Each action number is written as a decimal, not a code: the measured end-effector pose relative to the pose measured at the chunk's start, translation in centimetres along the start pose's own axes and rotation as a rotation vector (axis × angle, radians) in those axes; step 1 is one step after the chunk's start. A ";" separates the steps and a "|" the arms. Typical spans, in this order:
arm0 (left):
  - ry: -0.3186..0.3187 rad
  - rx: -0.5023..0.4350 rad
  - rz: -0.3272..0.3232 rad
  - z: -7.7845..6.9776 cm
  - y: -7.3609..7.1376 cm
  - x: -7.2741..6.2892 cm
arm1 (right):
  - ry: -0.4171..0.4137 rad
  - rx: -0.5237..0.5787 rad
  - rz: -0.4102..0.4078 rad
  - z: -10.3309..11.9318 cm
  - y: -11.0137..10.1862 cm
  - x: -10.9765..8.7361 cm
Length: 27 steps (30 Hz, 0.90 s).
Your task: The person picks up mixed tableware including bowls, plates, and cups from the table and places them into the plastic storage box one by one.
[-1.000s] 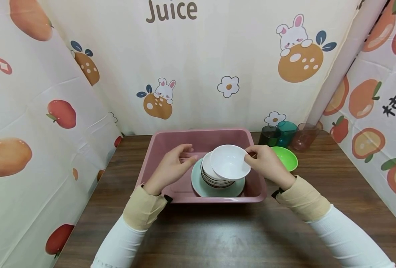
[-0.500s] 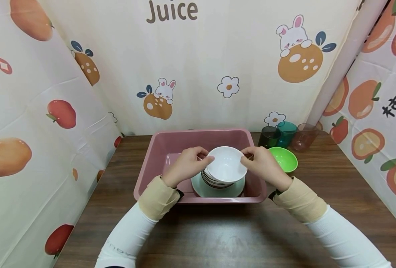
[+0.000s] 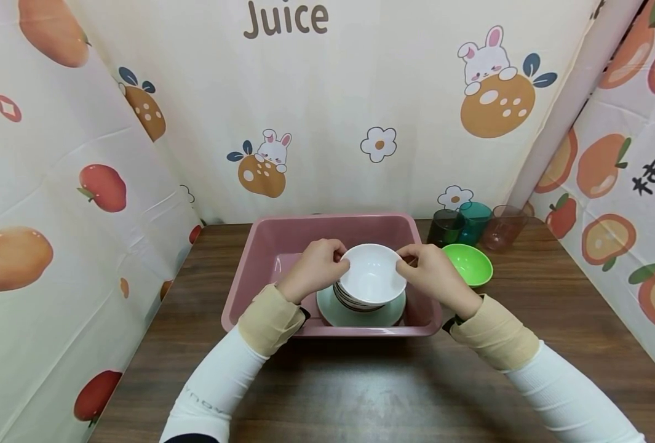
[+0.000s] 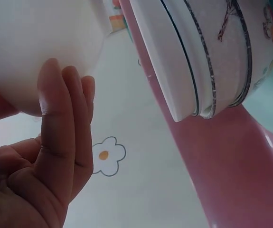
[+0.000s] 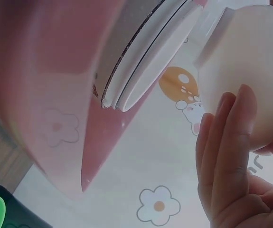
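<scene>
Both hands hold one white bowl (image 3: 373,274) by opposite sides, tilted a little toward the head camera. My left hand (image 3: 313,269) pinches its left rim, thumb inside and fingers against the outer wall. On the right rim my right hand (image 3: 433,274) grips the same way. Below it sits a stack of bowls (image 3: 349,301) with dark rim lines, on a pale green plate (image 3: 327,311). In both wrist views a gap shows between the held white bowl (image 4: 36,42) and the stacked bowls (image 5: 141,57).
A pink basin (image 3: 244,277) on the dark wooden table (image 3: 360,394) contains the plate and the stack. To its right stand a green bowl (image 3: 473,264), a dark cup (image 3: 445,227), a teal cup (image 3: 475,220) and a reddish cup (image 3: 503,227). Printed curtains (image 3: 327,92) enclose the back and sides.
The left hand has moved right from beside the bowl and taken its left rim. Held earlier by the right hand alone, the bowl has shifted slightly left and down.
</scene>
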State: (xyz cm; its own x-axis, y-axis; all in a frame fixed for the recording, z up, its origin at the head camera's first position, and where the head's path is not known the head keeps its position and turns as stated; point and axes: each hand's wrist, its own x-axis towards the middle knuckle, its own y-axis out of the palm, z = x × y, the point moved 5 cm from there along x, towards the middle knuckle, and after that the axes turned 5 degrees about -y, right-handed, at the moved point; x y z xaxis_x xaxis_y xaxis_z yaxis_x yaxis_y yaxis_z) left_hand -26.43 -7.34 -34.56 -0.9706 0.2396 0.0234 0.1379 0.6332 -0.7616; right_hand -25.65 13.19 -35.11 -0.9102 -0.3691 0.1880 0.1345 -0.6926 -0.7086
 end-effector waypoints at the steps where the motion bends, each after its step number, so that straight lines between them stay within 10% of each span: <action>1: 0.004 0.011 -0.002 -0.1 0.0 0.1 | 0.002 0.001 0.000 0.0 0.0 0.0; 15: 0.036 0.112 -0.027 -0.6 -0.3 1.0 | 0.050 0.099 -0.034 -1.2 -1.3 -0.7; 27: 0.038 0.202 -0.042 0.6 0.4 2.3 | 0.048 -0.150 -0.121 -5.2 -1.6 -1.7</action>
State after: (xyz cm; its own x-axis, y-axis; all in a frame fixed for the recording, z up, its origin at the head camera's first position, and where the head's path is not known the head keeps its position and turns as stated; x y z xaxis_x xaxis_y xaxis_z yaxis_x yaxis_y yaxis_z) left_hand -28.72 -6.97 -35.21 -0.9659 0.2466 0.0792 0.0517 0.4833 -0.8739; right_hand -26.30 18.11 -37.85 -0.9342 -0.2568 0.2477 -0.0332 -0.6289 -0.7768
